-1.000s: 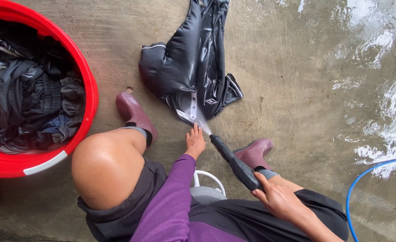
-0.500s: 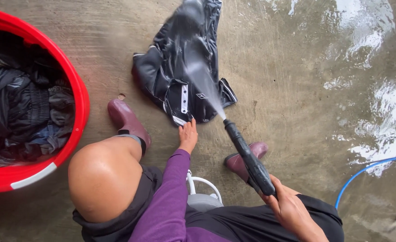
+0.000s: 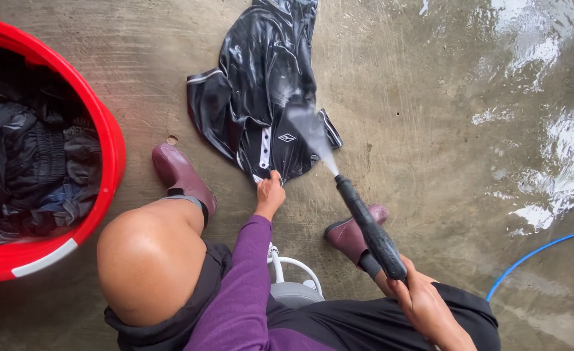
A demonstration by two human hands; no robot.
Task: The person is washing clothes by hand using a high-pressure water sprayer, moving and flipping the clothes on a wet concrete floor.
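We look down at a person sitting low on a wet concrete floor (image 3: 430, 97). A black shirt (image 3: 261, 97) lies flat and wet on the floor in front of the person's feet. It is shiny with water and has thin white lines at the edges.

The left hand (image 3: 271, 194) reaches out and pinches the near edge of the shirt, holding it down on the floor. The sleeve on that arm is purple.

The right hand (image 3: 423, 302) is closed around the handle of a black spray wand (image 3: 368, 224). The wand points up and to the left, at the shirt. A white fan of water (image 3: 310, 133) shoots from its tip and lands on the middle of the shirt.

We see two dark red rubber boots (image 3: 180, 177), one on each side of the left hand. A bare knee sits below the left boot.

A big red tub (image 3: 108, 153) stands to the left, well apart from the shirt. It is full of dark, wet clothes (image 3: 27, 169). A blue hose (image 3: 537, 253) curves in at the right edge. A small white stool (image 3: 293, 279) shows under the person.
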